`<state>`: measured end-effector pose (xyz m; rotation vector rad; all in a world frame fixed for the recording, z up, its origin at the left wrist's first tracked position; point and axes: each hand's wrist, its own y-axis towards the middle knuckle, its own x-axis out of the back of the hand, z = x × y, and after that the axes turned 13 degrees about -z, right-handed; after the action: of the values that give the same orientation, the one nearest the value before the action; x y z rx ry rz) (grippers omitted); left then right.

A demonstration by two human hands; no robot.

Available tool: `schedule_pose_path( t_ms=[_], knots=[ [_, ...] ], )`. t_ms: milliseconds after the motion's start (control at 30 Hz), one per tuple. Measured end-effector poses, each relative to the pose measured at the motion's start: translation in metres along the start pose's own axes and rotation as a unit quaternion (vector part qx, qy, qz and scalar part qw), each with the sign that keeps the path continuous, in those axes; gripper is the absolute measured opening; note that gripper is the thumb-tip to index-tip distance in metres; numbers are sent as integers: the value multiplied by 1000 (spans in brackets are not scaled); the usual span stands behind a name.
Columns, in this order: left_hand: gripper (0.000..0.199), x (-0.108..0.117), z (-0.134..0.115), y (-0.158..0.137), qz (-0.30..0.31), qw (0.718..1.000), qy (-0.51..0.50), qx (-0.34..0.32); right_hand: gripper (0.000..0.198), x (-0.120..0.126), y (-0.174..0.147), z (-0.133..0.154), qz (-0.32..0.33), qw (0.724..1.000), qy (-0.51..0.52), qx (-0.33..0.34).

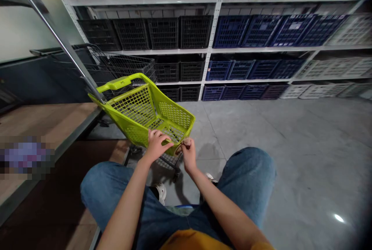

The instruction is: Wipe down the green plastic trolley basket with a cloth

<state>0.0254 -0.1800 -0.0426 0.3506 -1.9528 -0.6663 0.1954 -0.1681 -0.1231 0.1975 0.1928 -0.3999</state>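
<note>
A lime-green plastic shopping cart (133, 104) with latticed sides stands in front of my knees, its basket bare inside. My left hand (157, 144) grips the near rim of the basket, fingers bent over the edge and thumb stretched to the right. Close beside it, my right hand (189, 156) is closed in a pinch at the cart's near right corner. A small brownish, cloth-like piece (186, 141) shows at its fingertips against the rim; its exact kind cannot be made out.
Tall white shelving (209, 48) along the back holds black crates (164, 33), blue crates (232, 31) and white crates. A dark wire cart (124, 66) stands behind the green one. At left are a wooden shelf (66, 118), a metal pole (58, 37) and a blurred-out item.
</note>
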Motion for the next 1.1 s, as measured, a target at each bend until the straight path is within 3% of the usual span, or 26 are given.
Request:
schedule_pose_path(
  t_ms=[67,133,300,533,633,767,833,1000,1100],
  knots=[
    [20,-2,0,1,-5,1000,2,1,18,5,-6,1,13,999,-23,22],
    [19,-3,0,0,-10,1000,2,-1,19,10,11,4,4,999,-37,21],
    [18,-11,-2,2,-24,1000,5,5,26,12,61,7,-103,987,-107,63],
    [18,-27,-21,13,-31,999,22,21,11,6,-8,-7,-48,986,-92,132],
    [20,-32,-27,16,-27,999,25,18,12,16,3,-5,-28,985,-99,140],
    [21,-37,-27,17,-27,999,25,12,23,28,47,2,-108,988,-86,72],
    [20,-38,-27,17,-31,999,27,12,26,27,53,3,-126,986,-89,69],
    [22,-37,-27,16,-29,999,35,15,13,15,11,-25,-70,986,-90,120],
    [23,-34,-26,16,-30,999,36,13,6,14,-8,-49,-61,991,-97,76]
  ],
)
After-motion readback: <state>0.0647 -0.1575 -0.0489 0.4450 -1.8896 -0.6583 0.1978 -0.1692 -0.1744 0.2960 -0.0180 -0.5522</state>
